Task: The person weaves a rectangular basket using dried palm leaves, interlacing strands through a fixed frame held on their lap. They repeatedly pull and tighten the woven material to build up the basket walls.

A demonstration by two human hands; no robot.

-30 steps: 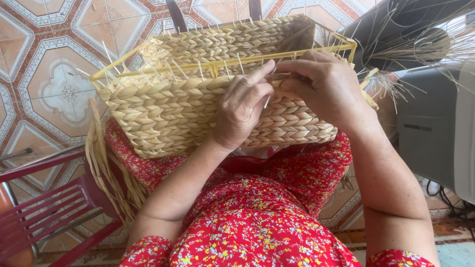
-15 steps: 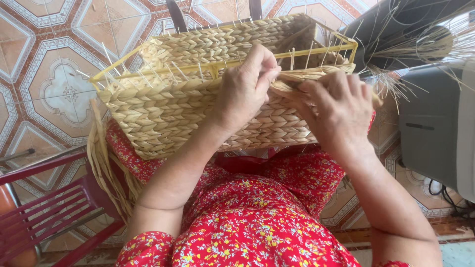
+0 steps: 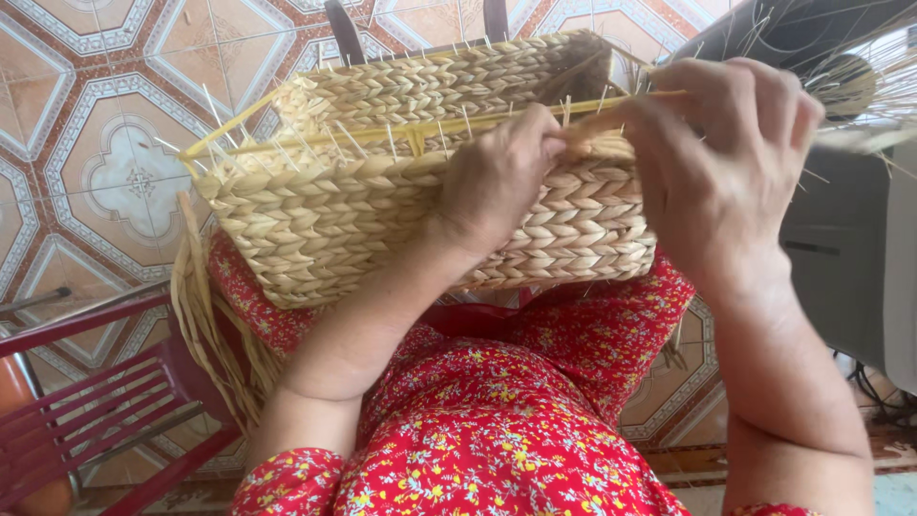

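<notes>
We hold a woven straw basket (image 3: 382,205) on our lap, propped against the red flowered dress (image 3: 497,420) that covers our knees. The basket is rectangular, plaited in pale, herringbone-like rows, and built around a yellow frame (image 3: 315,119) whose bar runs along the top edge. Short stiff straw ends stick up all along that rim.

Our left hand (image 3: 497,177) lies over the near wall of the basket close to the rim, fingers curled narrow and pinching a straw strand (image 3: 587,134) at the edge. Our right hand (image 3: 721,158) meets it just beside, at the right end of the rim, fingers closed around the same strand, thumb side pressing toward the left fingertips. The two hands touch or nearly touch; we cannot tell which.

Loose long straw (image 3: 205,315) hangs down to the left of our lap, beneath the basket. Below it on the left stands a dark red slatted chair (image 3: 86,392). The floor (image 3: 105,162) is tiled in an ornate pattern of cream, terracotta and teal. On the right a grey box-shaped object (image 3: 850,268) stands close by, with a sheaf of dry fibres (image 3: 860,67) spreading over it.
</notes>
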